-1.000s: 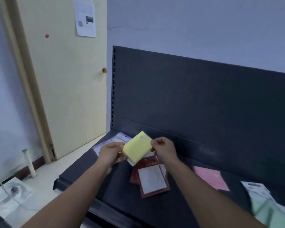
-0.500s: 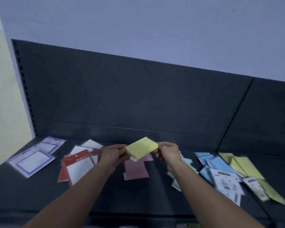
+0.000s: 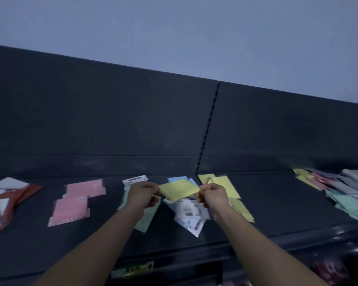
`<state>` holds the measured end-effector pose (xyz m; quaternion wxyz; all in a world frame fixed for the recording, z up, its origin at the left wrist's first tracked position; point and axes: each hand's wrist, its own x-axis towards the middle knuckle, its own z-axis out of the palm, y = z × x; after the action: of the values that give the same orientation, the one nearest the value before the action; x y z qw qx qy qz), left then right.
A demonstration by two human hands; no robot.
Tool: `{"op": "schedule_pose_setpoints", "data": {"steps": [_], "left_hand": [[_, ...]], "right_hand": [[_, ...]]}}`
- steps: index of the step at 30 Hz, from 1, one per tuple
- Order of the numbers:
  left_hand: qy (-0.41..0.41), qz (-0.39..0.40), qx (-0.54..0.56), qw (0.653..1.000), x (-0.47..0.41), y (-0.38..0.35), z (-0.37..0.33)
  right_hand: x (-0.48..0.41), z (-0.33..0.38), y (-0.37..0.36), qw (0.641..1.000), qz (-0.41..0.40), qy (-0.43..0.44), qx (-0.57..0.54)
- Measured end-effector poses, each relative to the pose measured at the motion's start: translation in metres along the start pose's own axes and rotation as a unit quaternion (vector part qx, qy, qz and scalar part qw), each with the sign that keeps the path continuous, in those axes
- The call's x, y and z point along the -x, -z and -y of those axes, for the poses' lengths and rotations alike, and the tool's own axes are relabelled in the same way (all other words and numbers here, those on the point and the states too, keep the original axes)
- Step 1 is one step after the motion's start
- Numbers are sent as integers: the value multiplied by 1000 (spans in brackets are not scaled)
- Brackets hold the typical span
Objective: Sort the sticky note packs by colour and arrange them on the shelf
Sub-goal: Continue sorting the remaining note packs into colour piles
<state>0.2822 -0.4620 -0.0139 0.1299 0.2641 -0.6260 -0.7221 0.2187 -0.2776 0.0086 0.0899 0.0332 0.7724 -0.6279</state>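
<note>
You hold the yellow sticky note pack (image 3: pixel 179 189) above the shelf (image 3: pixel 277 203) — your left hand (image 3: pixel 145 193) and right hand (image 3: pixel 212 196) each pinch one edge with curled fingers (image 3: pixel 154 186). The sorting step is in hand; next, I think, lay it flat on the yellow pile (image 3: pixel 225 183) just behind your right hand.

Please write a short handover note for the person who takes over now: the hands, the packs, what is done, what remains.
Left hand and right hand: each pinches one end of a yellow pack above the shelf.
Done: pink packs, green packs, blue packs and yellow packs lie in loose groups.
Left: put the held pack with the yellow ones, probably; sort the mixed pile at far right.
</note>
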Motion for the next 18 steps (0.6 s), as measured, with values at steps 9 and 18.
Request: {"op": "schedule_pose_setpoints", "data": {"steps": [9, 18], "left_hand": [[-107, 61, -276, 953, -23, -114, -3], [-238, 84, -585, 771, -83, -181, -1]], "right_hand": [[-56, -34, 96, 994, -83, -25, 62], [-109, -45, 129, 963, -74, -37, 255]]}}
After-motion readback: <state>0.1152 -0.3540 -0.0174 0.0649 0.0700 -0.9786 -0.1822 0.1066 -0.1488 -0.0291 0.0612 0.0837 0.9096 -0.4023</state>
